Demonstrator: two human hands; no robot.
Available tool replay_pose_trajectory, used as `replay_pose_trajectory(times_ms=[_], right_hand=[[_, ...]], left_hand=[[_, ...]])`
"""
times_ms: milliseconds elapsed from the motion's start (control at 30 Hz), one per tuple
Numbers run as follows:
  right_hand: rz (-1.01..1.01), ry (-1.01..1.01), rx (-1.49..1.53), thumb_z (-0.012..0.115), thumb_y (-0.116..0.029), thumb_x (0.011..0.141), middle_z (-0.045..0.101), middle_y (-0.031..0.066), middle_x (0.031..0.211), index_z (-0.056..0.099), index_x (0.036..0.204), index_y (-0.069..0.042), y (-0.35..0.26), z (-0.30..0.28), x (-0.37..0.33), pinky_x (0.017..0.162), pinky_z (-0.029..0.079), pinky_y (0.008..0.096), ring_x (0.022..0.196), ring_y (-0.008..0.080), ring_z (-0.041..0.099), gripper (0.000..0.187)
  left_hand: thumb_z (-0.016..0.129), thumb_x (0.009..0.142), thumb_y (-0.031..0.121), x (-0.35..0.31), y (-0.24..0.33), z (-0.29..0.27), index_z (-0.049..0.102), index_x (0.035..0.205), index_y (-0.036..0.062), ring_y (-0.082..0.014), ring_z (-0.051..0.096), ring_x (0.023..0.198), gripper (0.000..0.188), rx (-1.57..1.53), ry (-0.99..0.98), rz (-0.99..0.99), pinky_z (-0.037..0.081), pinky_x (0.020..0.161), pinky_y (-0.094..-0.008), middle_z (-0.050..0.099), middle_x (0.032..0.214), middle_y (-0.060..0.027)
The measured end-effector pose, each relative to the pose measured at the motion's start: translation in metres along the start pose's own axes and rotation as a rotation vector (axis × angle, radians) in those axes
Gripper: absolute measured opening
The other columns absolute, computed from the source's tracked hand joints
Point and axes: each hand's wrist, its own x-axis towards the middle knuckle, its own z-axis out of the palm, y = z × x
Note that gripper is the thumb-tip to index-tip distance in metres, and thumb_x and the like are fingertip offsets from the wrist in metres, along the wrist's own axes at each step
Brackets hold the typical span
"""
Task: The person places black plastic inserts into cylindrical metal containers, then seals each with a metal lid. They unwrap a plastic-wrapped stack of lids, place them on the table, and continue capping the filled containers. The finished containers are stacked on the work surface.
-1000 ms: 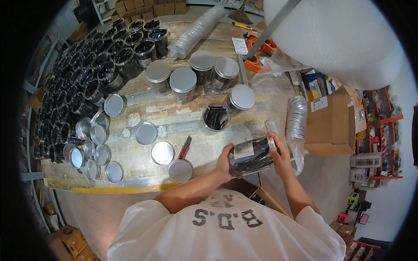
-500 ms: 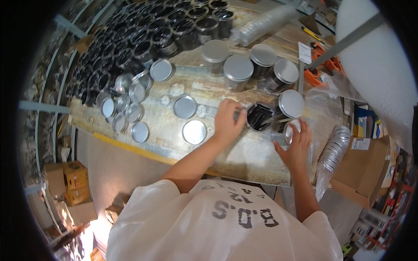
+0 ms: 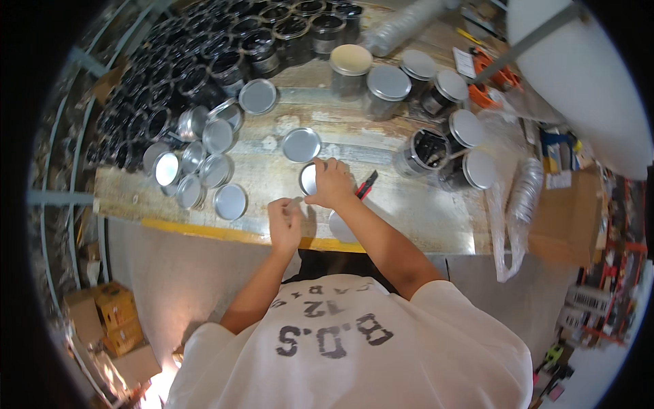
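My right hand [image 3: 332,184] curls over a silver jar lid [image 3: 308,178] on the table, thumb and fingers at its edge, covering its right side. Close beside it, my left hand [image 3: 285,223] is closed in a pinch; a small greyish bit shows at its fingertips, too small to name. Another silver lid [image 3: 301,144] lies just beyond. Under my right forearm a pale round lid [image 3: 342,226] is partly hidden. A red and black utility knife [image 3: 366,185] rests right of my right hand. Farther right stands an uncapped clear jar [image 3: 424,153] with black contents.
Several lidded jars [image 3: 388,85] stand at the back right. Many uncapped jars with black contents [image 3: 259,51] crowd the far left. Loose lids [image 3: 218,136] lie in front of them. Bubble wrap [image 3: 409,27], orange tools [image 3: 501,75] and a cardboard box [image 3: 565,225] sit around the table.
Both hands have left the uncapped jar and the lidded jar on the right and moved left to the loose lids. The utility knife now shows. The view has shifted slightly.
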Motion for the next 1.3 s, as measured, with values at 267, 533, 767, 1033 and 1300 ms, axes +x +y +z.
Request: replay_pose_trajectory(times_ms=[267, 533, 767, 1033, 1300], right_hand=[[-0.490, 0.393, 1.446, 0.090, -0.011, 0.057, 0.038, 0.0202, 0.138, 0.033, 0.132, -0.015, 0.006, -0.087, -0.090, 0.107, 0.036, 0.0435, 0.130, 0.0327, 0.040, 0.094], [-0.248, 0.234, 0.632, 0.093, -0.031, 0.061, 0.032, 0.0209, 0.148, 0.037, 0.122, -0.008, 0.092, -0.198, -0.112, 0.106, 0.036, 0.0412, 0.128, 0.0306, 0.042, 0.086], [-0.249, 0.283, 0.142, 0.088, -0.026, 0.058, 0.035, 0.0216, 0.143, 0.031, 0.146, -0.009, 0.137, -0.211, -0.092, 0.107, 0.037, 0.0497, 0.123, 0.0428, 0.044, 0.106], [-0.239, 0.329, -0.094, 0.083, -0.038, 0.063, 0.035, 0.0257, 0.138, 0.028, 0.148, -0.006, 0.183, -0.172, -0.057, 0.100, 0.040, 0.0509, 0.123, 0.0453, 0.041, 0.106], [-0.181, 0.298, -0.146, 0.085, -0.036, 0.058, 0.035, 0.0222, 0.139, 0.030, 0.147, -0.010, 0.168, -0.169, -0.052, 0.097, 0.041, 0.0517, 0.124, 0.0443, 0.040, 0.108]], left_hand=[[0.047, 0.096, 0.052, 0.018, 0.135, 0.039, 0.024, 0.151, 0.0116, -0.0261, 0.046, 0.126, 0.073, -1.195, -0.409, -0.111, 0.043, 0.101, -0.0428, 0.041, 0.142, -0.0103], [0.029, 0.101, 0.039, 0.068, 0.226, 0.113, 0.034, 0.149, 0.0192, -0.0277, 0.050, 0.127, 0.052, -1.494, -0.743, -0.534, 0.046, 0.103, -0.0436, 0.048, 0.139, -0.0089], [0.036, 0.101, 0.016, 0.083, 0.231, 0.157, 0.042, 0.145, 0.0130, -0.0244, 0.048, 0.125, 0.044, -1.233, -0.692, -0.391, 0.039, 0.105, -0.0390, 0.048, 0.139, -0.0087], [0.035, 0.105, 0.023, 0.101, 0.158, 0.217, 0.048, 0.135, 0.0026, -0.0334, 0.046, 0.128, 0.039, -0.487, -0.568, -0.016, 0.034, 0.109, -0.0394, 0.048, 0.138, -0.0171], [0.024, 0.105, 0.045, 0.092, 0.139, 0.221, 0.025, 0.149, 0.0012, -0.0246, 0.045, 0.130, 0.062, -0.580, -0.698, -0.035, 0.035, 0.107, -0.0354, 0.044, 0.141, -0.0167]])
